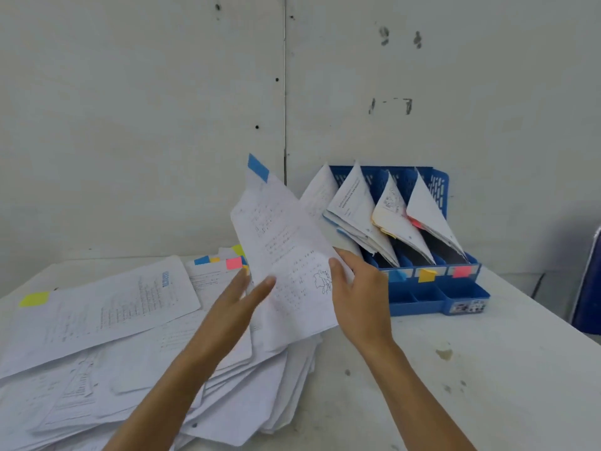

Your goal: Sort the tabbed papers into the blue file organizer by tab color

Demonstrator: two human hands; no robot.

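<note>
A printed sheet with a blue tab [283, 249] is held upright above the table, tilted to the left. My right hand [357, 294] pinches its right edge. My left hand [242, 296] has its fingers apart, with the fingertips against the sheet's lower left edge. Behind it at the right stands the blue file organizer [437, 187] with several slots, each holding leaning papers. Blue, yellow and pink tabs [426, 275] mark its front. A loose pile of tabbed papers [107, 330] covers the table's left half, with yellow, blue and pink tabs showing.
The white table [471, 369] is stained at the right. A grey wall stands close behind the organizer. A dark blue object [590, 288] shows at the right edge of the view. The organizer has a low front tray [455, 296].
</note>
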